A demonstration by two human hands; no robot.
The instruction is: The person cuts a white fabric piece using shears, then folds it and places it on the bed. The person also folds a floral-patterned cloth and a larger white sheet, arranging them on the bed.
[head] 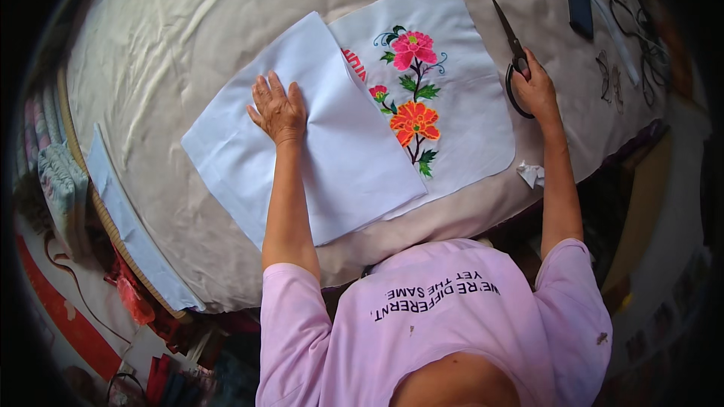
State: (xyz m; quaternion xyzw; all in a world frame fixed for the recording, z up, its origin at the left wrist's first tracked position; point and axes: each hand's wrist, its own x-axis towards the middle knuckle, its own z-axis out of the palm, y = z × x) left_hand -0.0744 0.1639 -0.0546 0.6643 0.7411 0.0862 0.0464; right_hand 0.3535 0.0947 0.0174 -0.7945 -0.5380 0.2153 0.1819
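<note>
My left hand (279,108) lies flat, fingers spread, on a plain white cloth (339,164). This cloth covers the left part of an embroidered white cloth (475,113) with rounded corners. Pink and orange flowers (414,121) with green leaves run down the part that shows, and a bit of red stitching peeks out at the overlap. In my right hand (534,86) I hold dark scissors (511,37) by the handles, off the right edge of the embroidered cloth. Their blades look closed together and point away from me.
A beige cloth covers the work surface (153,62). Crumpled white scrap (531,174) lies by my right forearm. At the right are a dark phone (578,5), eyeglasses (608,76) and more scissors (650,68). A pale blue strip (138,232) runs along the left edge, near folded quilts (62,192).
</note>
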